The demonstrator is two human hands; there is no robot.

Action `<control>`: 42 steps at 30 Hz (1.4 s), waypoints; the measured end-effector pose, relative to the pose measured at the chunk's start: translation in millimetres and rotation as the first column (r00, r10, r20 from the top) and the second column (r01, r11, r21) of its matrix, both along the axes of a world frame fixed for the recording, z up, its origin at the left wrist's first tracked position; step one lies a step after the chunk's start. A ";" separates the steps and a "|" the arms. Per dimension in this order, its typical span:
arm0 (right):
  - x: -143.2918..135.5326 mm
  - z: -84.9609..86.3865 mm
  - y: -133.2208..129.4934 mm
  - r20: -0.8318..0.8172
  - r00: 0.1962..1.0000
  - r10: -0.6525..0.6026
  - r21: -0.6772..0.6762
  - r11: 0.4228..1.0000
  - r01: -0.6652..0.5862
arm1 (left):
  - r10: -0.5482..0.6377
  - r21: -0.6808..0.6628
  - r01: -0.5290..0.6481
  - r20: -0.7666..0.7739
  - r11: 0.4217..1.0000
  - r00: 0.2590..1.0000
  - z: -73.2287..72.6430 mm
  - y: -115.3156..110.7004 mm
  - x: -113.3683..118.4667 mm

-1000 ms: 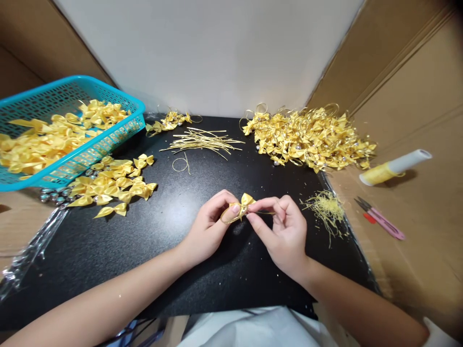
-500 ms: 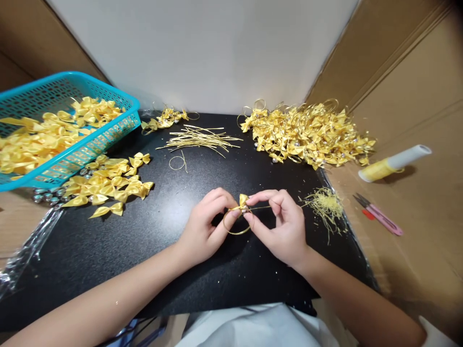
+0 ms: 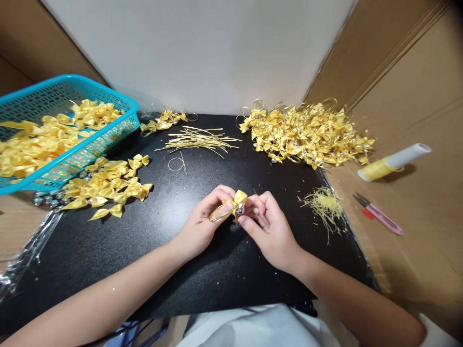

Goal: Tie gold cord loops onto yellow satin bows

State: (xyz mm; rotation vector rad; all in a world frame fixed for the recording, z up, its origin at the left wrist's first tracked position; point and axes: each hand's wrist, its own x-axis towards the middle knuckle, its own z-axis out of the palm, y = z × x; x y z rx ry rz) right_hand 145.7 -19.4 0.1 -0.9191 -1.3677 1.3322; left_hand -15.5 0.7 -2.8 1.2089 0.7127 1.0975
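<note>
My left hand (image 3: 202, 219) pinches a yellow satin bow (image 3: 240, 197) with a gold cord loop (image 3: 218, 213) over its fingertips. A small silver bell (image 3: 239, 208) hangs at the middle of the bow, facing me. Close against the bell's right side, my right hand (image 3: 273, 231) has its thumb and fingers drawn together; a thin thread end shows above its index finger. What lies between those fingertips is too small to make out fully. Both hands are just above the black table (image 3: 170, 284).
A teal basket (image 3: 77, 152) of yellow bows stands left, with loose bows (image 3: 115, 183) and silver bells (image 3: 47, 198) beside it. Gold cords (image 3: 198, 140) lie behind my hands. To the right are finished-looking bows (image 3: 307, 135), thread scraps (image 3: 325, 205), pink snips (image 3: 385, 220) and a thread tube (image 3: 390, 164).
The bow has turned so that its bell faces me, and the cord loop has swung left from below it. My right fingers have curled inward, and the taut thread stretch no longer shows.
</note>
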 end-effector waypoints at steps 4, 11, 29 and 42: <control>0.8 1.5 2.6 -0.186 0.975 0.123 -0.111 0.983 -0.145 | -0.037 -0.030 0.038 0.029 0.999 0.999 -1.3 -1.3 0.8; -1.6 0.8 2.7 -0.388 0.902 0.188 -0.217 0.933 -0.287 | -0.023 -0.020 0.024 0.053 1.000 0.998 -1.4 -1.5 1.3; -4.3 3.4 6.3 -0.235 0.972 -0.012 -0.331 0.941 -0.069 | -0.029 -0.148 0.042 0.087 0.988 0.996 -3.5 -2.4 4.3; -0.3 4.9 9.9 -0.239 0.970 0.053 -0.367 0.920 -0.141 | -0.043 -0.282 0.090 0.169 0.955 0.985 1.3 -2.5 3.2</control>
